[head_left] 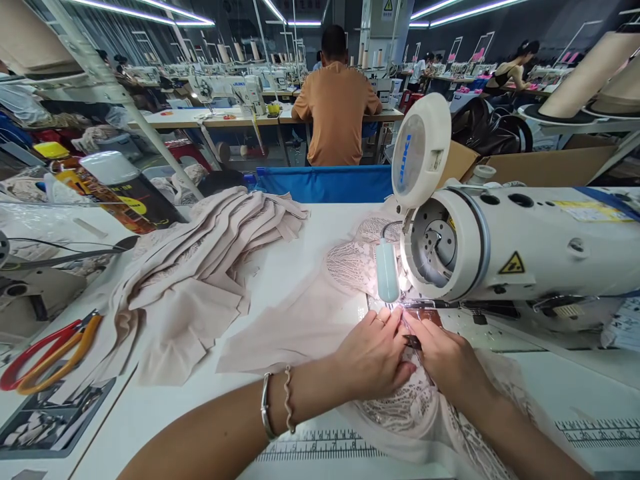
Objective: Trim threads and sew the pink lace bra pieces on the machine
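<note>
Two hands meet right under the needle, and from my seat that crowding is the main worry. Going left to right: the scissors lie at the far left edge of the table, well apart from the work, and the loose pile of beige fabric pieces sprawls between them and the seam; I judge a fold of it could get dragged along if the working piece is pulled that way. My left hand, bracelets on the wrist, lies palm down on the lace garment, fingers close together and stretched toward the presser foot, pinning the cloth flat without gripping anything that I can see. My right hand touches it fingertip to fingertip, fingers pinched narrowly on the edge of the lace just beside the needle; whether something small sits between them I cannot tell, since the glare from the lamp washes that spot out. The garment runs from under the head of the sewing machine back toward me over the table's printed ruler. With fingertips so near, I reckon a slip forward could bring them under the needle, and uneven pressure could pucker or skew the thin lace.
</note>
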Tool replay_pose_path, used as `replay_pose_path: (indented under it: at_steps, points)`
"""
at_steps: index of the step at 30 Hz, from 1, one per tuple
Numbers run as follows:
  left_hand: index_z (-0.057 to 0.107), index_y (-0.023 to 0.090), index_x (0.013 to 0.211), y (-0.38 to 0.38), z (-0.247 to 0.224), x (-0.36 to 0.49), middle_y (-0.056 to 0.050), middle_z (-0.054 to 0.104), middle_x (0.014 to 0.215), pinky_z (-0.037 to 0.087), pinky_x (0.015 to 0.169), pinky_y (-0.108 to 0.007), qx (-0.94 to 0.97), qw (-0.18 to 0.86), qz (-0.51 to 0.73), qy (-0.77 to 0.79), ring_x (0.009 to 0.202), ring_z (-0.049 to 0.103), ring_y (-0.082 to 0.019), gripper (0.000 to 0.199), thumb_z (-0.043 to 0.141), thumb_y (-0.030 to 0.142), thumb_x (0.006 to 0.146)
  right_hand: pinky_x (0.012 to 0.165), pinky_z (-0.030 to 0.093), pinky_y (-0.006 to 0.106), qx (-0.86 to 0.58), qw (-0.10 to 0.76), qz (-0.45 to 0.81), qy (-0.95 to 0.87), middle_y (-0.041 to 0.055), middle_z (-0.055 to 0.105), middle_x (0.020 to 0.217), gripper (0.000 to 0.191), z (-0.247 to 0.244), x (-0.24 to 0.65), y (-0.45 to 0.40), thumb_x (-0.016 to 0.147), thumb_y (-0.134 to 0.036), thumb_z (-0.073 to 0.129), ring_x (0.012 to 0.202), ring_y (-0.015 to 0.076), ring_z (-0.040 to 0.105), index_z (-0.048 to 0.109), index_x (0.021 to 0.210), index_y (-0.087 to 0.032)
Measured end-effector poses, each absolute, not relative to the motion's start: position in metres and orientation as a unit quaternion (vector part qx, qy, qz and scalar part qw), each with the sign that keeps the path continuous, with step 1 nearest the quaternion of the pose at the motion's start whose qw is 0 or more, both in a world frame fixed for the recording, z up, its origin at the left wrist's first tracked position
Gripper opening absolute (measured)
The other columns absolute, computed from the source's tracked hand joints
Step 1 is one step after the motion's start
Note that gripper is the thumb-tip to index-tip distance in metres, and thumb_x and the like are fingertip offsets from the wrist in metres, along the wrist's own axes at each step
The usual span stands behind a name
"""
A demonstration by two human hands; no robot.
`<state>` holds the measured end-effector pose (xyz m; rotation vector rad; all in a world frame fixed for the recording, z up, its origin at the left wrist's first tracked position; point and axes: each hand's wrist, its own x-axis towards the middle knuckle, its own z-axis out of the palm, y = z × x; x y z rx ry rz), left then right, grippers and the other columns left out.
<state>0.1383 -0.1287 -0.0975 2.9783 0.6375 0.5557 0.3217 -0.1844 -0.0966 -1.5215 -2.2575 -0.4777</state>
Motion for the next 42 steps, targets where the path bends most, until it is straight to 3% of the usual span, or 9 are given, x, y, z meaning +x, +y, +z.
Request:
replay_pose_path:
  at_steps: [4, 19, 25, 27, 29, 33, 37, 42]
  points:
    - [0.058, 0.002, 0.127, -0.128, -0.098, 0.138, -0.023, 0.059, 0.134, 0.047, 0.088, -0.040, 0.961, 0.027, 0.183, 0.206, 0.104, 0.057, -0.031, 0.057, 0.056, 0.048, 0.095, 0.050, 0.055, 0.029, -0.557, 0.186, -0.166, -0.792, 0.0056, 0.071, 0.074, 0.047, -0.098, 0.320, -0.182, 0.085, 0.004, 0.037, 0.054, 0.0181, 0.069, 0.070, 0.118, -0.006]
    - [0.054, -0.001, 0.134, -0.129, -0.097, 0.137, -0.026, 0.059, 0.138, 0.044, 0.096, -0.045, 0.961, -0.010, 0.169, 0.221, 0.113, 0.058, -0.035, 0.065, 0.052, 0.052, 0.097, 0.069, 0.061, 0.029, -0.576, 0.181, -0.118, -0.788, 0.0120, 0.078, 0.100, 0.048, -0.104, 0.325, -0.181, 0.087, -0.002, 0.039, 0.080, 0.0215, 0.076, 0.064, 0.127, -0.011]
    - [0.055, -0.001, 0.134, -0.126, -0.100, 0.136, -0.025, 0.058, 0.142, 0.041, 0.106, -0.046, 0.956, -0.043, 0.182, 0.225, 0.122, 0.058, -0.036, 0.065, 0.050, 0.053, 0.099, 0.050, 0.049, 0.028, -0.647, 0.151, -0.070, -0.744, 0.0046, 0.075, 0.071, 0.031, -0.096, 0.324, -0.175, 0.087, -0.007, 0.048, 0.057, 0.0218, 0.070, 0.065, 0.111, -0.016]
    - [0.057, -0.003, 0.132, -0.129, -0.100, 0.136, -0.025, 0.061, 0.137, 0.039, 0.108, -0.045, 0.961, -0.085, 0.183, 0.189, 0.126, 0.056, -0.036, 0.056, 0.045, 0.044, 0.103, 0.047, 0.047, 0.028, -0.656, 0.157, -0.050, -0.737, 0.0034, 0.073, 0.071, 0.024, -0.093, 0.328, -0.175, 0.088, -0.011, 0.050, 0.052, 0.0205, 0.067, 0.064, 0.105, -0.018]
    - [0.058, -0.004, 0.130, -0.135, -0.099, 0.136, -0.024, 0.063, 0.133, 0.039, 0.110, -0.046, 0.967, -0.113, 0.169, 0.151, 0.127, 0.057, -0.036, 0.045, 0.041, 0.030, 0.105, 0.051, 0.051, 0.028, -0.638, 0.181, -0.036, -0.747, 0.0050, 0.075, 0.083, 0.024, -0.089, 0.332, -0.177, 0.087, -0.011, 0.049, 0.060, 0.0201, 0.070, 0.064, 0.104, -0.019]
    - [0.054, 0.006, 0.136, -0.143, -0.094, 0.135, -0.021, 0.058, 0.140, 0.041, 0.109, -0.051, 0.975, -0.081, 0.129, 0.161, 0.130, 0.056, -0.038, 0.039, 0.044, 0.023, 0.102, 0.072, 0.059, 0.028, -0.581, 0.207, -0.035, -0.787, 0.0073, 0.074, 0.110, 0.049, -0.087, 0.339, -0.183, 0.080, -0.002, 0.042, 0.087, 0.0195, 0.074, 0.064, 0.120, -0.021]
    - [0.059, 0.010, 0.129, -0.134, -0.090, 0.132, -0.019, 0.058, 0.138, 0.045, 0.106, -0.054, 0.982, -0.026, 0.110, 0.154, 0.129, 0.056, -0.038, 0.033, 0.051, 0.024, 0.100, 0.070, 0.059, 0.026, -0.579, 0.190, -0.032, -0.792, 0.0068, 0.073, 0.110, 0.062, -0.090, 0.340, -0.181, 0.076, 0.002, 0.041, 0.087, 0.0181, 0.073, 0.064, 0.128, -0.022]
    - [0.066, 0.015, 0.112, -0.110, -0.084, 0.125, -0.014, 0.063, 0.127, 0.048, 0.101, -0.048, 0.982, 0.031, 0.134, 0.130, 0.123, 0.057, -0.032, 0.019, 0.055, 0.012, 0.097, 0.072, 0.059, 0.030, -0.587, 0.181, -0.051, -0.787, 0.0082, 0.073, 0.109, 0.055, -0.091, 0.336, -0.172, 0.077, 0.001, 0.041, 0.088, 0.0209, 0.072, 0.068, 0.119, -0.021]
